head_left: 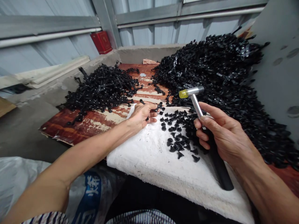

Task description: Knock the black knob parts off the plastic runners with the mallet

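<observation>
My right hand [217,130] is wrapped round a small mallet [197,105] with a metal shaft, a black grip and a yellow face on its head. The mallet's head is raised over the edge of the white cloth [140,155]. Fingers closed, my left hand [144,115] pinches a black part [157,108] with rounded ends just above the cloth. Small black plugs [178,141] with round bases lie loose on the cloth between my hands. Some of the left hand's grip is hidden by its fingers.
A large heap of black parts [210,68] rises at the back right; a smaller heap [102,87] sits at the left on the worn red board [70,124]. A grey panel [280,62] stands at the right. A red box [101,42] rests on the ledge by the corrugated wall.
</observation>
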The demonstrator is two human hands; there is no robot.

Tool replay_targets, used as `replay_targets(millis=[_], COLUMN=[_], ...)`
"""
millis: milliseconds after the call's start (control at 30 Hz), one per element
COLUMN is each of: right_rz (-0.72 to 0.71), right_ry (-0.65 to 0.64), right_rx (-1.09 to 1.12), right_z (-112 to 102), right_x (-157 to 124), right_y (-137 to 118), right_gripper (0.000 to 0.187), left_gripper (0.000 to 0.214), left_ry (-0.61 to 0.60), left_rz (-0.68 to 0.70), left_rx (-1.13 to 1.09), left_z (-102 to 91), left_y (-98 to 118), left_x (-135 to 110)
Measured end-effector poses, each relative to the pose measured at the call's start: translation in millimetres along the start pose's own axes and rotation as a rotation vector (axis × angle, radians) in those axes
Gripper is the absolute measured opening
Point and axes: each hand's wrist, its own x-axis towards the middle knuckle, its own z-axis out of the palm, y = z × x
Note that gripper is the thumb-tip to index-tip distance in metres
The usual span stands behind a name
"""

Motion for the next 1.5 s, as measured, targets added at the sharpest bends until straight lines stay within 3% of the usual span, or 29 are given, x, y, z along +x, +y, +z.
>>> replay_targets(millis=[167, 400, 600, 1100, 1500], right_rz=[0.012, 0.014, 0.011, 0.009, 0.003], right_ry=[0.012, 0.021, 0.025, -0.001, -0.006], right_rx=[-0.01, -0.003, -0.002, -0.006, -0.015], right_z=[1.1, 0.5, 0.2, 0.9, -0.7], right_x=[-0.8, -0.9, 0.0, -2.4, -1.3], right_y=[-1.2, -2.0, -0.1, -2.9, -1.2], right_gripper=[0.056, 0.058, 0.056, 0.054, 0.052], left_gripper=[0.013, 0.014, 0.015, 0.015, 0.02], left_ry=[0.014, 0.062, 0.047, -0.004, -0.024], left_rz=[-0.011, -0.017, -0.03, -0.146, -0.155], left_rx=[0.061, 0.2, 0.137, 0.026, 0.004], left_z=[5.8, -7.4, -15.4, -15.7, -14.2], left_y=[-0.8, 6.0, 9.0, 5.6, 4.9], left_x=[7.0, 0.9, -4.0, 6.9, 6.6])
